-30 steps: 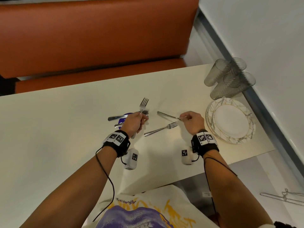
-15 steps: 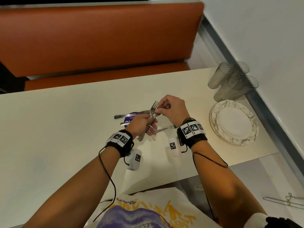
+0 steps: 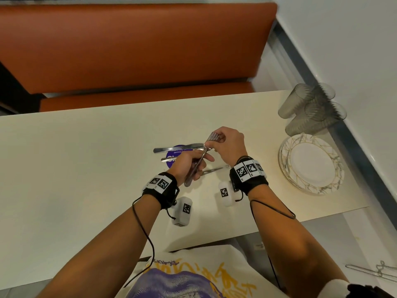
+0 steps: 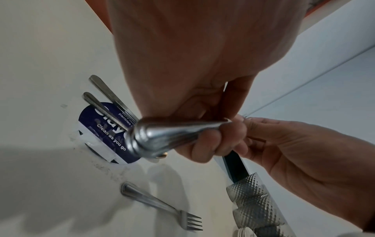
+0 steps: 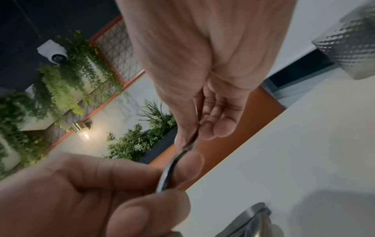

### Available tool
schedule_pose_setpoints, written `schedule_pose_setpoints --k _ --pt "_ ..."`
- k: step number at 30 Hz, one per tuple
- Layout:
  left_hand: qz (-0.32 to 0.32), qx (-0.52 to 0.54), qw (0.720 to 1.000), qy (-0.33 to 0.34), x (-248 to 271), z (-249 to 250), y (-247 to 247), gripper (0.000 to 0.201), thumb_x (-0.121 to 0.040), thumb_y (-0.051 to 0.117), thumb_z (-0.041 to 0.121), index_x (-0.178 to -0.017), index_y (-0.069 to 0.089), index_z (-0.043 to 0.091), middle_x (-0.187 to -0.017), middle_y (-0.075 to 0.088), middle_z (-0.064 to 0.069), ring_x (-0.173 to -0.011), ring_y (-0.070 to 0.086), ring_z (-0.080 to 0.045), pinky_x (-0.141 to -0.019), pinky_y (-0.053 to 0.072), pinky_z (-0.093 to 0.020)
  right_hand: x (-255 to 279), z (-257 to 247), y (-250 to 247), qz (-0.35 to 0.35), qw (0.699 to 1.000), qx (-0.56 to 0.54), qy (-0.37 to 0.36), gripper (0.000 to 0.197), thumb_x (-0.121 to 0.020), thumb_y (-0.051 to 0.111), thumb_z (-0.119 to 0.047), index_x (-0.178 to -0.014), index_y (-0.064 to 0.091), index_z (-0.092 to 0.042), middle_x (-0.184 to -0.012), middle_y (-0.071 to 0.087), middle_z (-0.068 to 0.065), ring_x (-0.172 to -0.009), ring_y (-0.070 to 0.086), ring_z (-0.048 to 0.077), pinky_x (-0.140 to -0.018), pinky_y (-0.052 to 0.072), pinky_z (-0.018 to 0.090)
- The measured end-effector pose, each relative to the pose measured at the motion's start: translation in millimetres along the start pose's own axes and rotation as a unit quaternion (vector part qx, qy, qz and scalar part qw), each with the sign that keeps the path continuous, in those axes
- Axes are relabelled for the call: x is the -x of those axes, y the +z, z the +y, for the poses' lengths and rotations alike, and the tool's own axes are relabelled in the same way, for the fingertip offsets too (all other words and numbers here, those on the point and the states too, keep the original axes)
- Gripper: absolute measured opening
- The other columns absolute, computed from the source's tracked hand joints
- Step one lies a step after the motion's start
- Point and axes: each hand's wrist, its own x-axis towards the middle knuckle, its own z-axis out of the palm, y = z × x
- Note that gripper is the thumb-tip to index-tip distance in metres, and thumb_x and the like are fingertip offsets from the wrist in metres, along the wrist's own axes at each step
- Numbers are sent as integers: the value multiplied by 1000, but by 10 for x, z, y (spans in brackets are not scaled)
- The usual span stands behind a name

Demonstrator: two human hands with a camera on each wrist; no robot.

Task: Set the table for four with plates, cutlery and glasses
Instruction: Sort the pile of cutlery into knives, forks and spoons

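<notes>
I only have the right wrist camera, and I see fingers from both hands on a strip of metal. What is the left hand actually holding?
Observer: The left hand grips bunched cutlery by the handles. The right hand pinches its upper end, where fork tines show.
Operator: Is any cutlery lying loose below the hands?
Observer: Yes, one fork lies flat on the table, held by neither hand.
Operator: And where are the plates?
Observer: The stack of plates sits near the table's right edge, none laid out at a place.
</notes>
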Motion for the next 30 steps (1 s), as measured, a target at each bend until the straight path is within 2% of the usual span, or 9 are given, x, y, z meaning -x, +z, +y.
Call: schedule_pose_setpoints --k 5,9,13,15,18,22,25,28,30 --pt "15 -67 998 -4 -90 -30 23 42 -106 36 29 -93 66 3 -62 47 -3 -50 41 -18 -49 34 -29 -63 73 -37 -9 1000 -15 11 28 -70 93 -18 -88 73 -12 -79 73 2 -65 65 13 -66 59 27" --pt "45 -102 994 1 -168 -32 90 33 -104 38 23 -83 61 10 -60 39 4 -50 32 -12 -49 25 -26 -118 185 -95 -27 999 -21 26 32 -71 92 -32 -91 72 -17 -82 74 -1 -69 67 12 -68 59 28" --pt "75 -114 991 -4 -288 -60 78 33 -102 39 20 -78 61 13 -58 39 8 -48 31 -10 -50 24 -26 -186 371 -223 -7 997 -34 75 36 -85 74 -54 -101 72 -23 -92 72 -6 -83 70 18 -79 59 33" --pt "94 -136 986 -4 -346 -67 47 32 -101 43 24 -77 62 16 -58 41 9 -49 33 -10 -50 27 -26 -227 541 -315 19 994 -2 108 30 -91 70 -45 -105 71 -19 -96 71 -5 -91 69 19 -88 55 35" --pt "108 -164 981 -5 -425 -88 21 29 -101 42 23 -81 62 16 -62 44 7 -51 36 -11 -51 30 -27 -244 869 -417 27 981 107 162 22 -93 67 -25 -112 69 -15 -107 68 5 -106 65 26 -90 46 28" --pt "111 -167 979 -17 -499 -112 11 30 -103 38 21 -85 61 15 -65 44 4 -51 34 -10 -48 29 -24 -207 1191 -395 -26 942 239 232 46 -90 69 -38 -128 57 -14 -132 52 14 -127 48 36 -103 43 43" --pt "114 -200 973 -12 -534 -130 -1 31 -103 38 18 -82 61 16 -69 47 5 -54 37 -10 -50 30 -23 -205 1355 -314 -62 936 239 249 55 -88 71 -47 -127 58 -11 -132 58 14 -124 53 35 -104 46 43" --pt "129 -239 962 -4 -583 -126 -24 32 -103 41 18 -80 63 19 -74 53 6 -64 46 -11 -58 36 -27 -206 1398 -262 -66 939 220 257 30 -92 71 -33 -112 71 -11 -118 70 11 -111 65 31 -95 54 37" --pt "134 -265 955 -1 -603 -99 -46 29 -104 43 17 -88 67 17 -87 62 2 -78 54 -15 -73 46 -33 -205 1395 -234 -62 943 206 255 16 -93 68 -22 -102 76 -11 -110 73 10 -104 67 30 -85 54 30"
